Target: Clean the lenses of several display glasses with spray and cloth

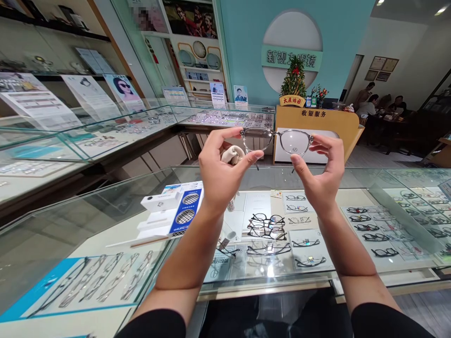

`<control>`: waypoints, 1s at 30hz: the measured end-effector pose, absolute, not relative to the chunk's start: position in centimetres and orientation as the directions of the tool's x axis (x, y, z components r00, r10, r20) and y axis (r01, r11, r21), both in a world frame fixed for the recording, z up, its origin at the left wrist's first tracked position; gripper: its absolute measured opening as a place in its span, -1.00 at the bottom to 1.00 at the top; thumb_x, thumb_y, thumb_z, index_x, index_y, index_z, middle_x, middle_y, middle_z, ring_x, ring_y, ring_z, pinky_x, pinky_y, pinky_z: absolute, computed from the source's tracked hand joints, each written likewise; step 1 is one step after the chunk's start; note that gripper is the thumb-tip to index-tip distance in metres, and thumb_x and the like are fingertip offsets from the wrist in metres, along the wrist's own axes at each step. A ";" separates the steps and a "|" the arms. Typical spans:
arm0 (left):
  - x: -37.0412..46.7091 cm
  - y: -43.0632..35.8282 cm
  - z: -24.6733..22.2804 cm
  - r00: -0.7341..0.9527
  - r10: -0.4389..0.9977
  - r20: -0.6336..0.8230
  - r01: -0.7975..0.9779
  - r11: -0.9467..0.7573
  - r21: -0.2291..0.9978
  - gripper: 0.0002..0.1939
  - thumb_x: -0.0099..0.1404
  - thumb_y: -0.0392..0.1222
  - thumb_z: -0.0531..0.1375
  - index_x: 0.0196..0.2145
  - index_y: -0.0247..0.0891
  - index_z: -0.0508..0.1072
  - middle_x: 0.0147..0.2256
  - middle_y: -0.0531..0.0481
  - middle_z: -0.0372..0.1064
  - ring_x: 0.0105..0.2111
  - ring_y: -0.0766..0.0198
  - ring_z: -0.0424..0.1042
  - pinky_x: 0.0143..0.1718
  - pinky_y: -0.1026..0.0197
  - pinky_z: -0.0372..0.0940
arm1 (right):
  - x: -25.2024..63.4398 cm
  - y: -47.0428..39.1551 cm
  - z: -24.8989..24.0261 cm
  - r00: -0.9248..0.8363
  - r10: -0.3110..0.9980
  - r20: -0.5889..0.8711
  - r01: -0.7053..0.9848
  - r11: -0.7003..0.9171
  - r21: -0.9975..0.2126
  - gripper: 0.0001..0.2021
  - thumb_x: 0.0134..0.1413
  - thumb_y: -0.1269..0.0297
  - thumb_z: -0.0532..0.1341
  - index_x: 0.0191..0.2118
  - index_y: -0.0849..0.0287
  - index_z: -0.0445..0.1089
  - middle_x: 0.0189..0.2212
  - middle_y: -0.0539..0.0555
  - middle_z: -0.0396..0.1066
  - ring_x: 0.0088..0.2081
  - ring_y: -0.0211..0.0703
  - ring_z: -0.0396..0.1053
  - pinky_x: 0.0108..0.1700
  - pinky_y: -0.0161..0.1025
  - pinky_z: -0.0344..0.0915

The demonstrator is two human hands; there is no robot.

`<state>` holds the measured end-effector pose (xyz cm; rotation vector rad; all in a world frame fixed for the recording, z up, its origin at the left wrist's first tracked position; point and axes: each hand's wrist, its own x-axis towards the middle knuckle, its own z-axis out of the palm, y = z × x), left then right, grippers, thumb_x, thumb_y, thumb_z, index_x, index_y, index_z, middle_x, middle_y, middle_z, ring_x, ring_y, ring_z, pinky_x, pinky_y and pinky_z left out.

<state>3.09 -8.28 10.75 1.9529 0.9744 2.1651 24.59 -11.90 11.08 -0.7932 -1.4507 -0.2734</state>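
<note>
A pair of eyeglasses (276,136) with a dark bridge and clear-looking lower rims is held up level above the glass counter. My left hand (223,164) pinches the frame's left end between thumb and fingers, and a bunched beige cloth (232,154) is tucked in that palm. At the other end, my right hand (322,169) grips the frame near the hinge, its thumb just under the right lens. The temples point away from me and are partly hidden. Below the hands, several dark-rimmed glasses (268,227) lie on the counter.
The glass display counter (243,277) runs across in front of me. On it stands a blue and white display card (186,209) at left. Trays of glasses (368,227) are at right. Behind are a yellow cashier desk (317,124) and seated people (369,105).
</note>
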 end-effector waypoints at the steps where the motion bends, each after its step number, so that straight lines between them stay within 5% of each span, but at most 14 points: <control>1: 3.2 -8.2 10.7 -0.191 0.454 0.870 0.354 -0.795 0.493 -0.45 0.18 0.24 0.53 0.03 -0.05 0.61 -0.10 -0.07 0.56 -0.30 0.22 0.48 -0.30 0.12 0.44 | 24.6 -11.9 11.1 0.140 0.273 0.952 0.618 0.727 -0.299 -0.59 0.26 0.00 0.38 0.15 -0.06 0.40 -0.02 0.10 0.47 -0.04 0.03 0.48 0.05 0.12 0.46; 9: 3.4 -7.4 10.6 -0.141 0.514 0.846 0.270 -0.802 0.532 -0.36 0.11 0.27 0.55 0.03 -0.08 0.62 -0.09 -0.09 0.60 -0.43 0.30 0.44 -0.42 0.19 0.40 | 24.6 -11.9 11.0 0.049 0.038 0.998 0.720 0.691 -0.061 -0.50 0.25 0.09 0.42 0.25 -0.16 0.36 0.00 0.12 0.44 -0.02 0.09 0.43 0.01 0.14 0.48; 12: 3.7 -7.0 10.4 -0.139 0.503 0.853 0.266 -0.811 0.522 -0.33 0.12 0.31 0.54 0.06 -0.09 0.59 -0.03 -0.12 0.60 -0.38 0.27 0.50 -0.37 0.19 0.43 | 24.8 -11.7 10.6 0.014 0.043 0.999 0.745 0.666 -0.039 -0.44 0.26 0.07 0.41 0.31 -0.15 0.31 0.05 0.14 0.41 0.03 0.15 0.44 0.10 0.22 0.46; 16: 3.9 -6.6 10.0 -0.153 0.472 0.868 0.254 -0.830 0.497 -0.33 0.16 0.31 0.52 0.09 -0.09 0.56 0.02 -0.15 0.60 -0.28 0.22 0.54 -0.30 0.18 0.46 | 24.9 -11.6 10.2 0.004 0.133 0.991 0.735 0.671 -0.093 -0.41 0.27 0.02 0.38 0.35 -0.15 0.28 0.10 0.16 0.38 0.12 0.20 0.43 0.22 0.29 0.41; 30: 4.0 -7.2 9.4 -0.215 0.108 0.971 0.512 -0.834 0.206 -0.27 0.24 0.20 0.51 0.24 -0.09 0.42 0.13 -0.15 0.39 0.05 0.02 0.48 -0.01 0.01 0.47 | 24.5 -10.9 10.4 0.116 0.437 0.892 0.506 0.747 -0.432 -0.54 0.32 0.01 0.37 0.26 -0.15 0.35 0.19 0.12 0.50 0.13 0.07 0.53 0.14 0.09 0.51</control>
